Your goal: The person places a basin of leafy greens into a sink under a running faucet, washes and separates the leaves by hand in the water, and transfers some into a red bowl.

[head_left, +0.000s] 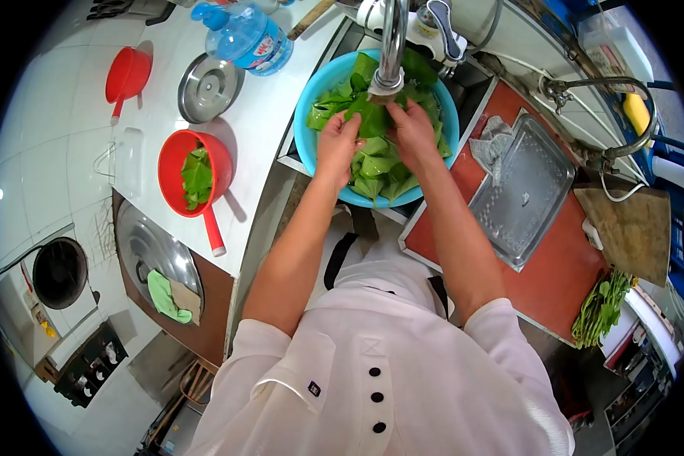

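Note:
A light-blue basin (305, 140) full of broad green leaves (380, 167) sits in the sink below the tap (391, 57). Over the basin, my left hand (337, 144) pinches one edge of a large green leaf (371, 118). The opposite edge of that leaf is between the fingers of my right hand (416, 129), so it is stretched flat just under the spout. To the left on the counter stands a red handled bowl (171, 182) with several leaves (197, 178) inside.
A steel lid (209, 87) and a blue-capped bottle (258, 42) stand on the white counter (235, 152). On the right, a metal tray (524, 190) and a grey cloth (494, 144) lie on the red board, with a bunch of greens (602, 308) near its corner.

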A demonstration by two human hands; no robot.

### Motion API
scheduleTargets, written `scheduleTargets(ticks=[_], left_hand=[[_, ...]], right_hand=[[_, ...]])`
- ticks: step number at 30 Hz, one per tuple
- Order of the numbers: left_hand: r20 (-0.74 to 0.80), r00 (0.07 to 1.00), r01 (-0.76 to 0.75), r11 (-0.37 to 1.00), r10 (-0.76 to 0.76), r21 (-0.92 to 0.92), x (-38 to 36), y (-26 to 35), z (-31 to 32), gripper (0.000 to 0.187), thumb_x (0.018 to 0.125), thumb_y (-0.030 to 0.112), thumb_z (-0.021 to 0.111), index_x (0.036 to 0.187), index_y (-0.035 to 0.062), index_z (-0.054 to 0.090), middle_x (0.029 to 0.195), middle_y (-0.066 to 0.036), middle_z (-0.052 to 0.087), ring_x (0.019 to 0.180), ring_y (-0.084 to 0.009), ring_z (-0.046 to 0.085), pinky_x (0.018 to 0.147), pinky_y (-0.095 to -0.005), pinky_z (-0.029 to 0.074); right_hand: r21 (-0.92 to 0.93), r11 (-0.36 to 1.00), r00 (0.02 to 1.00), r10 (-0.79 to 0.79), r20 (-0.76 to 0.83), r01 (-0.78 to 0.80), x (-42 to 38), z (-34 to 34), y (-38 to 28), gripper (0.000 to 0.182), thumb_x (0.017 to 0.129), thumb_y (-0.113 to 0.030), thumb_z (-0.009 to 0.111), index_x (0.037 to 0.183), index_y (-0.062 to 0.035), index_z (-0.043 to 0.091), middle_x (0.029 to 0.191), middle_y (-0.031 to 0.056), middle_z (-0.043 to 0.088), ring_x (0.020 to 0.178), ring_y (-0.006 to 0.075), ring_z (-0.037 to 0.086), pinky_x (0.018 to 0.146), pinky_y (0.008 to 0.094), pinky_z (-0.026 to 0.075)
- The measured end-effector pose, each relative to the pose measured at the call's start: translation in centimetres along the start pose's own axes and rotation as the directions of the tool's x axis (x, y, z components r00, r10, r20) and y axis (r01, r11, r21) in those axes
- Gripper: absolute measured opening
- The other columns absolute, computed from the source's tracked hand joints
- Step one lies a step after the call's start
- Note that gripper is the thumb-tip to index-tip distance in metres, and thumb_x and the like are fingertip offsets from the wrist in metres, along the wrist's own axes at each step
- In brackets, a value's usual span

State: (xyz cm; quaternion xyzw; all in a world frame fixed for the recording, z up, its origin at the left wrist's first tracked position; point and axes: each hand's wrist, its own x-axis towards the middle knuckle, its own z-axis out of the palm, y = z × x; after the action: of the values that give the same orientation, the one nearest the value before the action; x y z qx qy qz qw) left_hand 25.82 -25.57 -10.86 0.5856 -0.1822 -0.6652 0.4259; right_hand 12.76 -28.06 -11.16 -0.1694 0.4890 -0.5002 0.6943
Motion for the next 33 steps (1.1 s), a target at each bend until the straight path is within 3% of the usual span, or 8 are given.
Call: scheduleTargets(ticks=[6,10,12,19,21,24,30,33], left_hand=[[-0.152,0.663,-0.469,0.565,0.733,0.679,-0.8,-1.2,0.1,0.040,0.093,0.018,0.057,0.125,-0.0037,0.046,0.114,-0.012,0.056,0.102,-0.0181,0.054,0.087,-0.0299,0.044],[-0.133,0.959,-0.249,0.968,0.252,0.040,-2.2,-0.9,1.7,0.049,0.094,0.036,0.055,0.128,0.0013,0.046,0.117,-0.013,0.055,0.108,-0.0246,0.054,0.095,-0.0353,0.043],[0.174,0.967,0.251,0.795,-0.184,-0.552,-0.3,0.1,0.7,0.049,0.095,0.040,0.051,0.127,0.0026,0.048,0.119,-0.014,0.056,0.109,-0.0272,0.055,0.097,-0.0392,0.043],[0.289,0.942,0.288,0.846,-0.168,-0.449,1.6,0.6,-0.2,0.040,0.092,0.034,0.057,0.120,0.0059,0.053,0.116,-0.010,0.059,0.107,-0.0228,0.056,0.093,-0.0412,0.045],[0.182,0.965,0.248,0.887,-0.190,-0.389,1.6,1.0,1.2,0.038,0.093,0.032,0.055,0.121,0.0066,0.052,0.117,-0.010,0.060,0.109,-0.0239,0.056,0.097,-0.0423,0.042],[0.140,0.968,0.245,0.908,-0.208,-0.340,2.9,0.6,2.2,0.036,0.094,0.030,0.053,0.123,0.0085,0.052,0.118,-0.009,0.060,0.111,-0.0241,0.056,0.100,-0.0440,0.039],[0.439,0.884,0.381,0.787,-0.157,-0.486,4.6,0.0,4.1,0.034,0.098,0.030,0.045,0.122,0.0076,0.051,0.119,-0.009,0.060,0.108,-0.0259,0.057,0.101,-0.0418,0.039],[0.213,0.936,0.352,0.770,-0.281,-0.532,4.2,-1.0,5.0,0.036,0.098,0.032,0.043,0.124,0.0079,0.050,0.125,-0.009,0.056,0.112,-0.0258,0.054,0.103,-0.0399,0.038]], right_hand=[[-0.527,0.835,0.981,-0.192,-0.012,0.157,-0.1,-2.0,0.8,0.029,0.091,-0.014,0.055,0.114,0.0003,0.060,0.089,0.0041,0.067,0.069,0.0104,0.059,0.061,0.0254,0.048],[-0.747,0.642,0.981,-0.183,0.071,0.174,-3.0,0.7,1.5,0.032,0.088,-0.014,0.056,0.116,0.0014,0.060,0.096,0.0106,0.067,0.081,0.0171,0.063,0.074,0.0305,0.050],[-0.727,0.156,0.655,-0.588,0.475,0.668,-3.7,0.8,4.0,0.028,0.086,-0.014,0.057,0.110,-0.0004,0.064,0.106,0.0162,0.064,0.099,0.0271,0.062,0.090,0.0379,0.046],[-0.613,0.298,0.678,-0.400,0.616,0.732,-5.7,-2.1,1.4,0.022,0.088,-0.017,0.058,0.102,-0.0022,0.067,0.111,0.0164,0.063,0.102,0.0314,0.060,0.091,0.0376,0.046],[-0.707,0.583,0.915,-0.201,0.351,0.400,-5.1,-3.3,0.0,0.021,0.088,-0.017,0.059,0.100,-0.0011,0.067,0.104,0.0142,0.065,0.090,0.0286,0.063,0.078,0.0338,0.050],[-0.637,0.630,0.875,-0.459,0.156,0.444,-4.5,-3.5,-1.0,0.021,0.088,-0.017,0.060,0.096,0.0002,0.067,0.096,0.0124,0.065,0.079,0.0256,0.063,0.066,0.0314,0.049],[-0.803,0.352,0.771,-0.606,0.196,0.481,-3.5,-4.0,-0.8,0.038,0.090,-0.018,0.054,0.124,-0.0030,0.054,0.126,0.0179,0.052,0.118,0.0323,0.049,0.101,0.0401,0.037],[-0.782,0.141,0.756,-0.404,0.515,0.607,-3.8,-2.1,-0.4,0.056,0.093,-0.034,0.043,0.137,0.0012,0.039,0.143,0.0183,0.038,0.135,0.0346,0.031,0.113,0.0457,0.018]])
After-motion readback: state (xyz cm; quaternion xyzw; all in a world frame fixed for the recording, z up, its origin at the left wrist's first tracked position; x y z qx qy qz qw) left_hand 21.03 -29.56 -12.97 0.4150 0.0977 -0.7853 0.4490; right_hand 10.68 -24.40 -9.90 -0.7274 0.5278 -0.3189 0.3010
